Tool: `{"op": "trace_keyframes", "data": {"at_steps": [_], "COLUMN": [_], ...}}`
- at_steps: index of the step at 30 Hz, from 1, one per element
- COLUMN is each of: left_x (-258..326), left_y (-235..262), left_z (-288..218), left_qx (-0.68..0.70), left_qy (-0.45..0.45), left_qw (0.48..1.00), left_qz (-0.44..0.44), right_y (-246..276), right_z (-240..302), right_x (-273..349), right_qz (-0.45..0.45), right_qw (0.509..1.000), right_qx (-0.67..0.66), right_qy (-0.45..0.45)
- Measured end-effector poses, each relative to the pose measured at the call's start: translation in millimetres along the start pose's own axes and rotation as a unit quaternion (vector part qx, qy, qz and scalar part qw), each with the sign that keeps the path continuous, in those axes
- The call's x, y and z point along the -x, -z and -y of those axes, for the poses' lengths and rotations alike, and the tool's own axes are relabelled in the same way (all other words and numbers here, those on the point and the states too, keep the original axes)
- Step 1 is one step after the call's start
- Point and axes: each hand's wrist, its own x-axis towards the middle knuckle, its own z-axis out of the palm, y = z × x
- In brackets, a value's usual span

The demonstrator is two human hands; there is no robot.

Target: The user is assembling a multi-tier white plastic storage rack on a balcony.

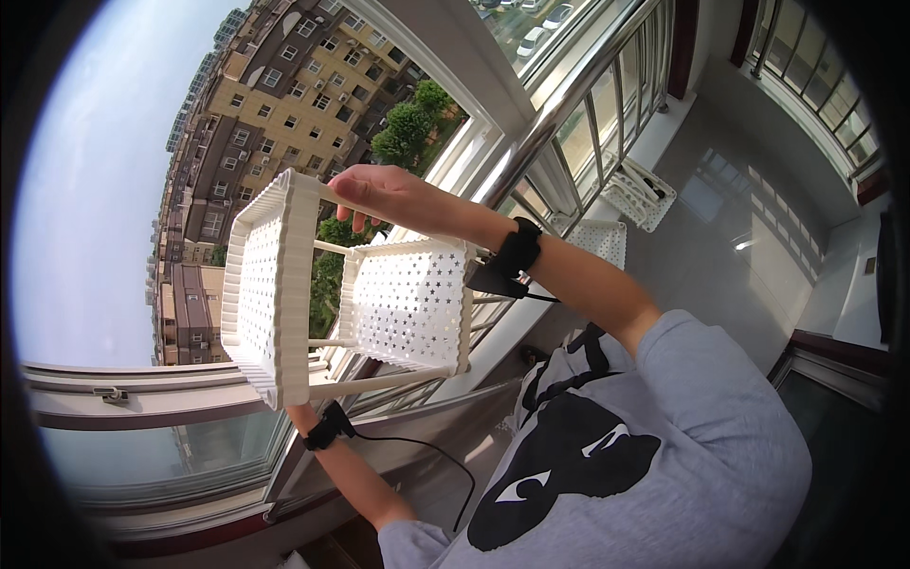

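Note:
A white plastic tiered rack point(408, 308) is up in the air beside the window, tilted on its side. Its tiers have star-shaped holes and wavy rims, and thin white posts join them. My right hand point(384, 194) is at the upper corner of the nearer tier, thumb against its rim and fingers bent, closed on the rack. Below the same tier, only the wrist end of my left hand point(301, 415) shows; the tier hides its fingers. Each wrist wears a black strap, the right one point(518, 248) close to the farther tier.
A metal railing point(578, 81) runs along the window frames. More white perforated pieces point(640, 194) lie on the grey tiled floor point(725, 209) beneath it. A black cable point(445, 455) loops from the left wrist strap. Outside are buildings point(275, 104), trees and parked cars.

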Motion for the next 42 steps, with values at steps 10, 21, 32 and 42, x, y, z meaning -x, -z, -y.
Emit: {"op": "trace_keyframes", "data": {"at_steps": [10, 21, 32, 42], "left_x": [33.7, 87.3, 79.1, 73.7], "left_y": [34.9, -109.1, -103.3, -118.0], "left_z": [-141.1, -297.8, -273.7, -244.8], "left_qx": [-0.171, -0.526, -0.419, -0.413], "left_qy": [0.111, -0.156, -0.115, -0.185], "left_qw": [0.978, 0.833, 0.901, 0.89], "left_qz": [0.052, 0.068, 0.009, -0.06], "right_y": [-33.5, -109.0, -129.1, -132.9], "right_z": [36.3, 60.5, 73.8, 51.4], "right_x": [25.3, 55.1, 65.3, 65.6], "right_qz": [0.02, 0.002, 0.091, 0.107], "right_qw": [0.996, 0.995, 0.987, 0.986], "right_qx": [-0.071, -0.042, -0.097, -0.076], "right_qy": [0.053, 0.094, 0.09, 0.101]}}
